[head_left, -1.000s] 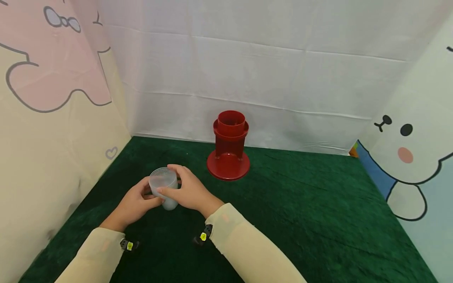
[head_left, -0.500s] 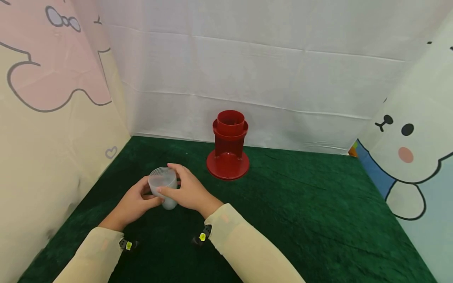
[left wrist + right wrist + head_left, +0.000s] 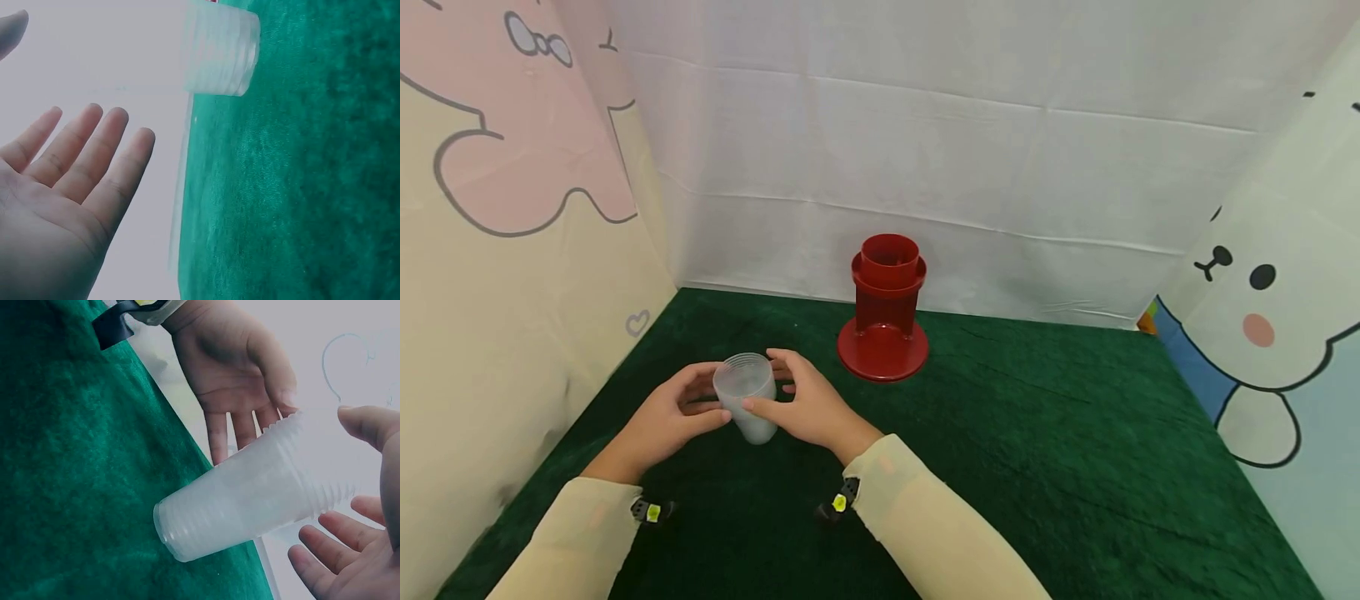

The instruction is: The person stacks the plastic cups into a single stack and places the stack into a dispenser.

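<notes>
The translucent plastic cup (image 3: 746, 397) stands left of centre in the head view, on the green worktop (image 3: 1000, 467), between both hands. It looks thin, light and easily crushed, probably slick, so a gentle hold round the ribbed band under the rim seems safest. The right hand (image 3: 808, 408) touches it with thumb and loosely spread fingers (image 3: 325, 544); the left hand (image 3: 662, 421) is beside it, fingers (image 3: 94, 150) straight and, in the left wrist view, apart from the cup. Only the head view shows the red stand (image 3: 886, 312) behind; the right wrist view shows what seem to be nested cups.
</notes>
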A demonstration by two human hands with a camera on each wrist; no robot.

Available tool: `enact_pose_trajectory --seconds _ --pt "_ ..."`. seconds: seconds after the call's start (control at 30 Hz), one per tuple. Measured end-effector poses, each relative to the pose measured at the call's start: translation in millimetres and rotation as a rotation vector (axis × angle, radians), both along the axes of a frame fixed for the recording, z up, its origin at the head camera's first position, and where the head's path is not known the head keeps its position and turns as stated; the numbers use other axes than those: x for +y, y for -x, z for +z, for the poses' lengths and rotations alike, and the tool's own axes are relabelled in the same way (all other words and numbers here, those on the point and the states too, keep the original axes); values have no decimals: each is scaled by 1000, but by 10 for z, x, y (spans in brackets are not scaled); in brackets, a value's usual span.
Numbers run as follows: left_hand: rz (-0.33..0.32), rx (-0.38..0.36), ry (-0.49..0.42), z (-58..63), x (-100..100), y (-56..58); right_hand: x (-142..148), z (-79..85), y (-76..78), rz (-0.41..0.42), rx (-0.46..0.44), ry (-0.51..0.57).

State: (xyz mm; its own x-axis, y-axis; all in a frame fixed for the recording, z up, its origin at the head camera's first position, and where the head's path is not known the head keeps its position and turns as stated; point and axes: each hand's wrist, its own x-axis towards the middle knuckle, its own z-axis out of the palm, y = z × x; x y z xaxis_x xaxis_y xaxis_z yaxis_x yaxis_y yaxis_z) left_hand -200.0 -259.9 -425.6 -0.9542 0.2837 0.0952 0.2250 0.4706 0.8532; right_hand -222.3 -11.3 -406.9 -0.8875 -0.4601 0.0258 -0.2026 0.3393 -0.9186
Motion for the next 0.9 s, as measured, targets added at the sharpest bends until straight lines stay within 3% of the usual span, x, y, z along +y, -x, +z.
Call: enact_pose_trajectory --seconds 0.33,0.67,0.9 --pt "-34 -27 -50 -32 16 9 -12 -44 8 12 1 15" --pt "-43 -26 -72 19 72 27 0 -33 1 -9 -14 83" --pt "-47 42 -121 85 220 11 136 46 -28 -16 8 91"
